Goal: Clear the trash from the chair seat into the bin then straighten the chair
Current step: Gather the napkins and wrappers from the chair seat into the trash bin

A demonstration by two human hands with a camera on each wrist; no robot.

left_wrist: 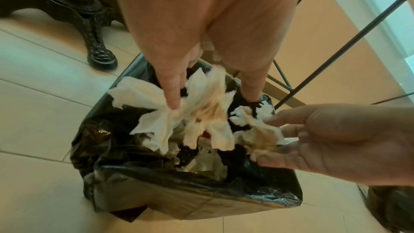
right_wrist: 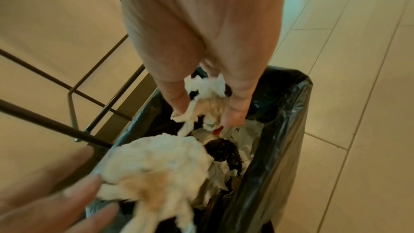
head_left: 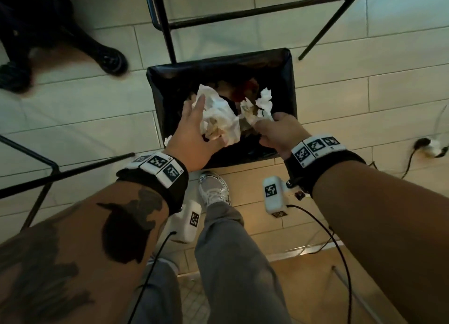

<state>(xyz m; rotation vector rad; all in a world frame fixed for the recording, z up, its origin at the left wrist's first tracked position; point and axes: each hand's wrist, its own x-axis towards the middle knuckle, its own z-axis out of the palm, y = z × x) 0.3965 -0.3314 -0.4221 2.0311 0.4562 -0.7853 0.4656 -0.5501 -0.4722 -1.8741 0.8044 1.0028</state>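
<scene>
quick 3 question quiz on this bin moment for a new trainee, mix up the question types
1. True or false: both hands are above the open bin.
2. Which hand has the bigger wad of tissue? A) left hand B) right hand
3. Fill in: the bin is lined with a black plastic ____.

Key
1. True.
2. A; the large tissue lies against the left fingers, the small tissue is pinched by the right.
3. bag.

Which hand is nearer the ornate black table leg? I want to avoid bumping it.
Left. The left hand hovers over the bin's side toward the table leg, beside a large crumpled napkin; the right hand is over the bin's far side, farther away.
</scene>
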